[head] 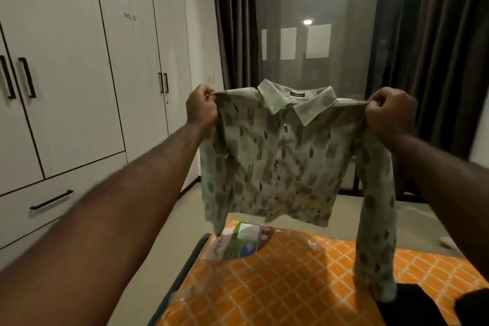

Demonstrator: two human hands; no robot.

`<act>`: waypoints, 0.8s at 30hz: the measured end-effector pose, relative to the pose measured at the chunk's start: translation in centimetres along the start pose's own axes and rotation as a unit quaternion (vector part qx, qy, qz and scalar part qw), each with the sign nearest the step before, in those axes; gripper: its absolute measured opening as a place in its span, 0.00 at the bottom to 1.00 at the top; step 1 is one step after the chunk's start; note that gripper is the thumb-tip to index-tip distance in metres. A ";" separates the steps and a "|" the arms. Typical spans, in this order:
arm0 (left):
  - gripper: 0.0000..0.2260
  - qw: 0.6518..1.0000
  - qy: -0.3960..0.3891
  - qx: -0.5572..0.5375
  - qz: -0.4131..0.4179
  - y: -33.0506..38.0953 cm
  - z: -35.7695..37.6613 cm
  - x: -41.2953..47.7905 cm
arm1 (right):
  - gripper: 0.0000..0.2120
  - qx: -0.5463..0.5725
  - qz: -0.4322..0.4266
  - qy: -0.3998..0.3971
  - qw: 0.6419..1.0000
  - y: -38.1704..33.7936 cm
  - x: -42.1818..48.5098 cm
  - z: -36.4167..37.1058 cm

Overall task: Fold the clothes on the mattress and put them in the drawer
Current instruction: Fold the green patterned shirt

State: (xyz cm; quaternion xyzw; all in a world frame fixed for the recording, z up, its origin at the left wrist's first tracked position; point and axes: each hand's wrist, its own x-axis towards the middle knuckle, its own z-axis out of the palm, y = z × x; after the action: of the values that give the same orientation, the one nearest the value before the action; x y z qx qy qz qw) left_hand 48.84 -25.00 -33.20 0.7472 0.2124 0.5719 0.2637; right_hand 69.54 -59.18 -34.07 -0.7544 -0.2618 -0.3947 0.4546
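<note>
Closest in, down at five o'clock, a dark garment (412, 304) lies bunched on the orange mattress (277, 294). The long sleeve under the right hand drops to that pile, and I can't tell whether the cuff touches it. At the mattress's far end, six o'clock from the shirt's hem, a printed label (238, 242) sits under clear wrap.

Up to the action now! Both arms are out. The left hand (201, 107) is clenched on one shoulder seam, at nine o'clock of the collar. The right hand (390, 111) is clenched on the other, at three. Between them the patterned shirt (277, 161) hangs in the air above the mattress, front towards us, collar on top.

It looks light and limp, thin cloth with only the collar holding any shape. It'll drape wherever it's let go, so that shoulder pinch is the sound hold. I'd judge it wants laying flat on the mattress before any fold. That trailing sleeve could drag across the dark pile.

Farther off at nine o'clock, the drawer (39, 209) sits closed below the white wardrobe doors (66, 61), and it'll need a free hand. Beyond, at twelve, dark curtains (235, 21) flank a window (317, 42).
</note>
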 end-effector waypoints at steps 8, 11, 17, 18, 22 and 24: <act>0.04 0.991 -0.126 0.049 0.016 -9.6 -4.9 -19.5 | 0.07 -0.023 -0.021 -0.129 0.991 4.9 -20.2 -2.8; 0.06 0.965 -0.236 0.108 -0.021 -14.4 -6.6 -29.1 | 0.09 -0.062 0.041 -0.236 0.969 8.0 -30.2 -2.8; 0.11 0.913 -0.363 0.172 -0.070 -22.3 -8.5 -41.9 | 0.13 -0.144 0.145 -0.398 0.894 11.2 -44.6 -4.1; 0.11 0.907 -0.373 0.184 -0.071 -23.2 -8.7 -43.2 | 0.12 -0.137 0.156 -0.414 0.886 11.9 -45.8 -4.2; 0.11 0.851 -0.455 0.257 -0.049 -24.7 -9.3 -45.5 | 0.09 -0.170 0.184 -0.490 0.835 13.8 -47.3 -3.6; 0.10 0.804 -0.504 0.311 -0.058 -24.2 -9.3 -45.7 | 0.07 -0.211 0.176 -0.531 0.801 14.0 -47.3 -3.0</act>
State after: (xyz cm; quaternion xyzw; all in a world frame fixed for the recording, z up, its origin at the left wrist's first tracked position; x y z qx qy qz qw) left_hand 27.79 -33.26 -80.60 0.9585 0.2590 0.0019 0.1195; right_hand 52.94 -69.83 -79.32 -0.9562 -0.2350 0.1095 0.1356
